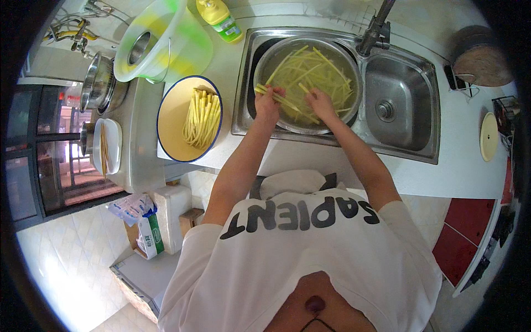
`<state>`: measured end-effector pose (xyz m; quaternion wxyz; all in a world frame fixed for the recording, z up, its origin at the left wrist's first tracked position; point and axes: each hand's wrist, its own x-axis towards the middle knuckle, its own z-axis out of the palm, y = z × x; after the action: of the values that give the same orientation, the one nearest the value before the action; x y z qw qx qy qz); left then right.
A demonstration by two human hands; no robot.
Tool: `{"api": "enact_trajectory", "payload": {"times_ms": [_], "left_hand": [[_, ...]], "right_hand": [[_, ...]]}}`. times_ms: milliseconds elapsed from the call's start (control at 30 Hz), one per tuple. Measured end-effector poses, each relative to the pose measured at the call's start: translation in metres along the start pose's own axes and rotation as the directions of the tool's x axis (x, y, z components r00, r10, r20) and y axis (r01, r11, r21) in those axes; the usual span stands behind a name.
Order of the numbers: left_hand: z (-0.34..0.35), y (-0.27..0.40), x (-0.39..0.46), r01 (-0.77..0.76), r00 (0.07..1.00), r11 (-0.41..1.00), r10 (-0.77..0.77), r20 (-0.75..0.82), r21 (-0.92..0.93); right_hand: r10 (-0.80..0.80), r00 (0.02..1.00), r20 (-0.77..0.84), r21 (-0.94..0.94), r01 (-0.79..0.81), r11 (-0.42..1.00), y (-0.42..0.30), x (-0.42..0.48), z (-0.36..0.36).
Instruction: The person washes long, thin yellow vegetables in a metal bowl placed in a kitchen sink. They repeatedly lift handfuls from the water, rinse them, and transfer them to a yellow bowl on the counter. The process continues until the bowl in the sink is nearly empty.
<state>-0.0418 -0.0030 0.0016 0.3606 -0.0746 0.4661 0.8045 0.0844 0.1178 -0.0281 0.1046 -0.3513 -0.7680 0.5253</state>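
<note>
A round metal basin (265,54) of water, with many long pale yellow-green stalks (309,70) in it, sits in the left bowl of a steel double sink (244,83). Over the basin's near left side, my left hand (269,101) is closed on a few stalks. My right hand (320,103), over the near middle, pinches the end of another stalk. On the counter to the left stands an oval enamel basin (170,120) with a blue rim, holding a bundle of similar stalks (203,116), their cut ends side by side.
A faucet (371,37) rises behind the steel right bowl (398,99). A translucent green-yellow bucket (191,50) and a yellow pump bottle (222,23) stand at the back left. Farther left are metal pots (97,83) and a white tray (116,145) with chopsticks. A round lid (488,137) lies right.
</note>
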Motion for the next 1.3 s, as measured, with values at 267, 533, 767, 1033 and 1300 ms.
{"api": "enact_trajectory", "payload": {"times_ms": [267, 533, 767, 1033, 1300], "left_hand": [[-0.016, -0.017, 0.001, 0.177, 0.983, 0.984, -0.177, 0.049, 0.001], [-0.013, -0.03, 0.005, 0.166, 0.986, 0.986, -0.166, 0.001, 0.014], [-0.013, -0.023, -0.005, 0.278, 0.961, 0.959, -0.277, 0.019, -0.061], [-0.029, -0.049, -0.007, 0.261, 0.941, 0.96, -0.229, 0.249, -0.104], [-0.012, -0.039, -0.019, 0.245, 0.963, 0.964, -0.23, 0.138, -0.101]], "right_hand": [[-0.232, 0.971, 0.053, -0.517, 0.226, 0.826, -0.025, 0.001, -0.01], [-0.308, 0.937, 0.166, -0.337, 0.347, 0.875, -0.04, 0.022, 0.0], [-0.007, 0.998, -0.067, -0.73, -0.044, 0.682, -0.011, 0.057, -0.012], [-0.114, 0.993, 0.022, -0.369, 0.114, 0.922, -0.007, 0.035, -0.021], [-0.42, 0.878, 0.228, -0.374, 0.477, 0.795, -0.032, -0.015, -0.002]]}}
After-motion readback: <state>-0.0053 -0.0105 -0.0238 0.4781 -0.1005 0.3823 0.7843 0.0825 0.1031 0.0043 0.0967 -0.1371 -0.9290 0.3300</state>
